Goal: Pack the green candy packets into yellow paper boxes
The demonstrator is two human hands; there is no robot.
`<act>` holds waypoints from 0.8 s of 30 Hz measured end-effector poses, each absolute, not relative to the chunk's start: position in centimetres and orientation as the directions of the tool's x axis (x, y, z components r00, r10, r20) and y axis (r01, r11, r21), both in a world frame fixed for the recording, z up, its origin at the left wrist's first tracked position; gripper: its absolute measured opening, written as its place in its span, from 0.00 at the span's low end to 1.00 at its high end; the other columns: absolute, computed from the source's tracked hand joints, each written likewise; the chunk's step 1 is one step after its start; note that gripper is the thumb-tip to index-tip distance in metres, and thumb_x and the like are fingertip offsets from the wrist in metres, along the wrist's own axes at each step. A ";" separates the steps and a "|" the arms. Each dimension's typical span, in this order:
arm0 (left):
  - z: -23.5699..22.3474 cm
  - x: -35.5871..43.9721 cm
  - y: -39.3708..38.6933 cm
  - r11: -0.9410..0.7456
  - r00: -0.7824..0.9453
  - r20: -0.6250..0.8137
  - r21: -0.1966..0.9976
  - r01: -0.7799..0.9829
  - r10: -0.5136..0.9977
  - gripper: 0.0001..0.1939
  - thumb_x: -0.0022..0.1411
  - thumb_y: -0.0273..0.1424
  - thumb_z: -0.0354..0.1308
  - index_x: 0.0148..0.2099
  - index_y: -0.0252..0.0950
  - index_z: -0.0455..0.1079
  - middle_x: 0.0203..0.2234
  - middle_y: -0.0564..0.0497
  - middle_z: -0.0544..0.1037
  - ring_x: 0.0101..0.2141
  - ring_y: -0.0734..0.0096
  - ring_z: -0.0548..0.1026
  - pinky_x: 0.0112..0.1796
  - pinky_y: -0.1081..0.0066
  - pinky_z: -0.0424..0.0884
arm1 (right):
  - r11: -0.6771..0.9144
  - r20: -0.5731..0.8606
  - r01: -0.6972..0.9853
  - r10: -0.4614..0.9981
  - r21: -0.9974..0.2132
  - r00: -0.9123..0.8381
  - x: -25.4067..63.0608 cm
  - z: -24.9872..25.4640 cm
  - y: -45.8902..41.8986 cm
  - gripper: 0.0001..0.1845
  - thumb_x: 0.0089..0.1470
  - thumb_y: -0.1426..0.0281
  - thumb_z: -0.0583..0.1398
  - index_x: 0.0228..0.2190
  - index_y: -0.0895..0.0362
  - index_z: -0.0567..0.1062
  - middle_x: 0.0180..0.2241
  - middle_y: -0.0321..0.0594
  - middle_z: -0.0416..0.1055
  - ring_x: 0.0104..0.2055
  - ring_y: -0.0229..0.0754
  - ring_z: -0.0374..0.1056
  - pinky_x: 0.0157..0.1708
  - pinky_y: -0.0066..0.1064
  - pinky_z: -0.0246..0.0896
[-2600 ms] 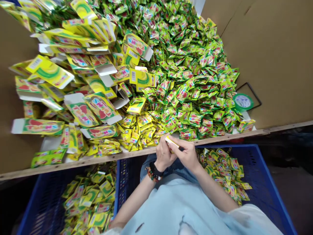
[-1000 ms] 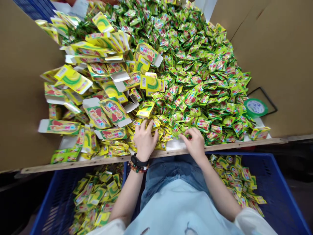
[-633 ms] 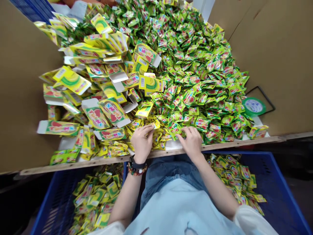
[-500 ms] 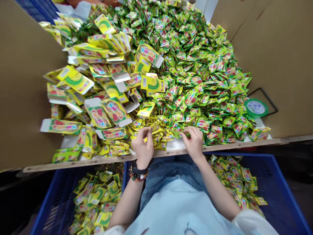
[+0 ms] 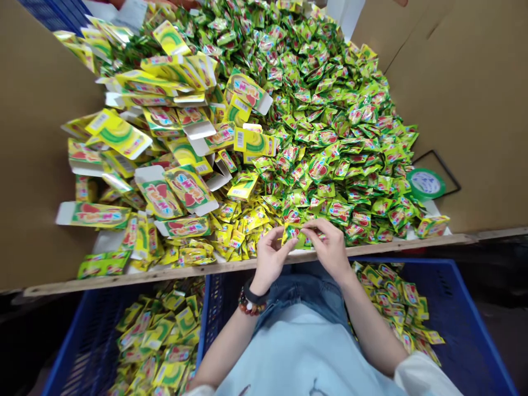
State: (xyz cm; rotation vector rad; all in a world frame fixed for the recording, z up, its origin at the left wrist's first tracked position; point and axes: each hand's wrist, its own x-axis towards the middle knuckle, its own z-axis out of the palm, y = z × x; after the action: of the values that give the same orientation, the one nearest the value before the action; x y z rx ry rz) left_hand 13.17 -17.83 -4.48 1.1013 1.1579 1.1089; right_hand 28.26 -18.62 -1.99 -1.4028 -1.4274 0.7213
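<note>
My left hand (image 5: 270, 259), with a dark band and a beaded bracelet at the wrist, is closed in a pinch at the front edge of the table. Opposite it, my right hand (image 5: 330, 250) pinches too. A small green candy packet (image 5: 293, 233) with a red print is held between the fingertips of both hands. A bit of yellow shows at my left fingertips; whether it is a separate packet I cannot make out. Small yellow packets (image 5: 237, 236) lie just left of my hands. Behind them rises a big heap of green candy packets (image 5: 325, 137).
Open yellow printed boxes (image 5: 192, 190) are piled at the left. Green tape (image 5: 425, 184) lies at the right by the cardboard wall (image 5: 478, 121). Below the wooden table edge (image 5: 235, 265), blue crates (image 5: 466, 313) hold filled boxes (image 5: 165, 335).
My left hand has moved right, away from the yellow packets, to meet my right hand. The green packet now sits between both hands' fingers. The view has shifted slightly.
</note>
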 end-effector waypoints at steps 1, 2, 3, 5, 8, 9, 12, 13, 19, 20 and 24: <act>-4.4 13.3 -18.0 0.104 0.051 -0.100 0.992 -0.072 0.994 0.21 0.50 0.43 0.69 0.41 0.34 0.73 0.31 0.50 0.79 0.31 0.70 0.76 0.32 0.71 0.76 | 0.113 0.175 0.325 0.970 -0.939 0.168 27.9 -2.2 -18.7 0.10 0.54 0.62 0.64 0.37 0.53 0.78 0.38 0.42 0.77 0.39 0.45 0.74 0.37 0.34 0.71; -4.4 13.4 -18.2 0.087 0.041 -0.084 0.993 -0.073 0.996 0.20 0.50 0.43 0.69 0.40 0.34 0.74 0.30 0.50 0.79 0.31 0.70 0.76 0.32 0.71 0.75 | 0.060 0.102 0.234 0.980 -0.970 0.174 27.5 -2.4 -18.9 0.15 0.50 0.61 0.66 0.39 0.54 0.77 0.40 0.43 0.78 0.39 0.45 0.74 0.35 0.34 0.72; -4.3 13.4 -18.3 0.066 0.053 -0.063 0.996 -0.065 0.997 0.19 0.52 0.43 0.68 0.40 0.34 0.74 0.30 0.50 0.79 0.31 0.70 0.76 0.33 0.70 0.75 | 0.003 0.023 0.131 0.988 -0.991 0.155 27.3 -2.6 -19.1 0.19 0.48 0.59 0.68 0.40 0.54 0.77 0.40 0.43 0.78 0.37 0.45 0.75 0.33 0.34 0.73; -3.8 12.9 -18.0 -0.027 0.115 0.025 0.999 0.018 0.993 0.17 0.55 0.42 0.66 0.40 0.34 0.75 0.31 0.49 0.80 0.30 0.69 0.76 0.33 0.70 0.75 | -0.083 -0.087 -0.036 0.989 -0.996 0.119 27.1 -3.0 -19.4 0.20 0.46 0.57 0.68 0.38 0.56 0.78 0.34 0.41 0.79 0.31 0.44 0.75 0.30 0.34 0.73; -2.2 11.2 -15.8 -0.276 0.047 0.278 0.889 0.366 0.959 0.14 0.59 0.40 0.62 0.43 0.37 0.77 0.35 0.46 0.79 0.33 0.67 0.75 0.36 0.67 0.74 | -0.079 -0.101 -0.089 0.955 -0.993 0.278 27.7 -3.5 -19.8 0.17 0.47 0.57 0.68 0.35 0.56 0.77 0.28 0.37 0.78 0.27 0.41 0.74 0.29 0.33 0.73; -1.7 10.5 -14.6 -0.322 -0.009 0.382 0.790 0.522 0.924 0.14 0.60 0.39 0.62 0.45 0.38 0.77 0.38 0.45 0.78 0.36 0.64 0.75 0.39 0.64 0.73 | -0.071 -0.090 -0.070 0.941 -0.995 0.326 28.1 -3.6 -19.8 0.17 0.47 0.58 0.68 0.35 0.55 0.77 0.28 0.36 0.78 0.27 0.40 0.73 0.29 0.32 0.72; -0.3 8.4 -10.5 -0.275 -0.010 0.533 0.453 0.848 0.846 0.21 0.57 0.34 0.64 0.53 0.38 0.73 0.49 0.39 0.73 0.48 0.51 0.69 0.49 0.53 0.67 | -0.068 -0.069 -0.015 0.937 -0.998 0.343 29.0 -3.7 -19.9 0.17 0.48 0.58 0.68 0.36 0.55 0.77 0.28 0.35 0.77 0.27 0.39 0.72 0.27 0.30 0.70; -0.1 7.9 -9.4 -0.263 0.039 0.519 0.367 0.892 0.854 0.21 0.57 0.31 0.63 0.53 0.37 0.73 0.49 0.38 0.73 0.50 0.49 0.68 0.50 0.52 0.66 | -0.065 -0.063 -0.005 0.942 -0.998 0.331 29.2 -3.7 -20.0 0.17 0.49 0.58 0.67 0.36 0.55 0.77 0.28 0.35 0.77 0.27 0.40 0.72 0.27 0.30 0.70; 0.5 6.8 -9.8 -0.342 0.131 0.498 0.359 0.869 0.857 0.15 0.63 0.25 0.51 0.48 0.38 0.75 0.43 0.43 0.78 0.44 0.57 0.74 0.47 0.58 0.70 | 0.043 0.055 0.042 0.936 -0.998 0.348 29.3 -3.5 -20.1 0.14 0.54 0.59 0.64 0.40 0.53 0.78 0.36 0.39 0.78 0.37 0.43 0.74 0.38 0.35 0.71; 0.7 6.9 -10.9 -0.359 0.095 0.533 0.417 0.835 0.841 0.15 0.65 0.26 0.50 0.49 0.38 0.75 0.44 0.44 0.78 0.45 0.59 0.74 0.47 0.59 0.70 | 0.073 0.085 0.047 0.924 -0.996 0.372 29.3 -3.3 -20.0 0.13 0.54 0.60 0.64 0.40 0.53 0.78 0.36 0.39 0.78 0.37 0.43 0.73 0.38 0.34 0.70; 0.9 7.6 -14.8 -0.396 0.027 0.456 0.741 0.542 0.890 0.13 0.65 0.33 0.55 0.49 0.39 0.76 0.44 0.47 0.80 0.45 0.64 0.76 0.49 0.63 0.71 | 0.211 0.213 0.056 0.861 -0.976 0.463 29.9 -1.8 -19.1 0.09 0.56 0.63 0.63 0.39 0.50 0.77 0.37 0.37 0.77 0.37 0.41 0.73 0.38 0.32 0.69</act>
State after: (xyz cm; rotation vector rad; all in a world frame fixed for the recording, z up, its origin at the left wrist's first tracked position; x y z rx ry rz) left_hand 7.57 -14.84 0.90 1.9502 1.4569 1.3181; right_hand 29.91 -19.09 -1.77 -1.2425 -0.9473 0.6946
